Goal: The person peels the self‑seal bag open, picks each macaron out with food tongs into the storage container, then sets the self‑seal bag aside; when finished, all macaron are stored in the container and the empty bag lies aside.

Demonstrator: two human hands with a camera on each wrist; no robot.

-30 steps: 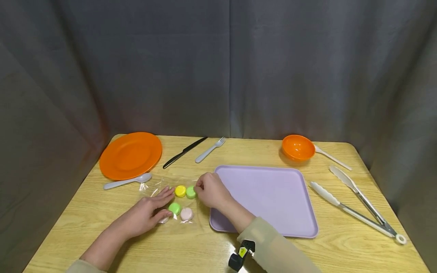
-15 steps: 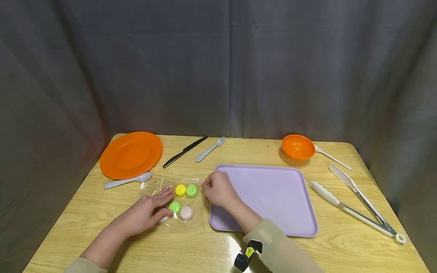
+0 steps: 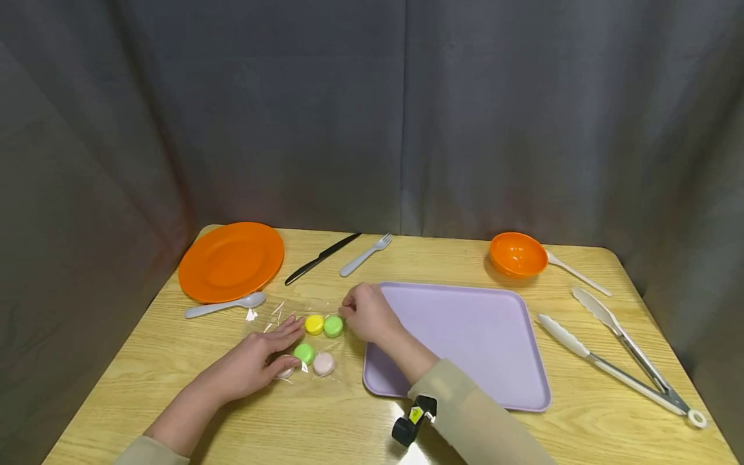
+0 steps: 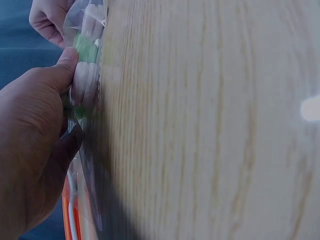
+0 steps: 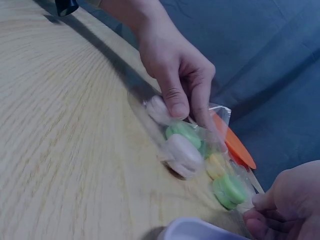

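A clear plastic bag lies flat on the table, with several macarons inside. A yellow macaron and a green macaron sit in the far row. Nearer are another green macaron and a pale pink macaron. My left hand rests on the bag's left part with fingers extended, partly covering one more pale macaron. At the bag's right edge, beside the far green macaron, my right hand pinches the film between thumb and curled fingers, as the right wrist view shows.
A lilac tray lies right of the bag, under my right forearm. Around the back and sides are an orange plate, a grey spoon, a black knife, a fork, an orange bowl, a white utensil and tongs.
My right hand first shifts right along the bag's edge, then comes slightly back left toward the green macaron. The left hand keeps its place on the bag. The head view has shifted slightly.
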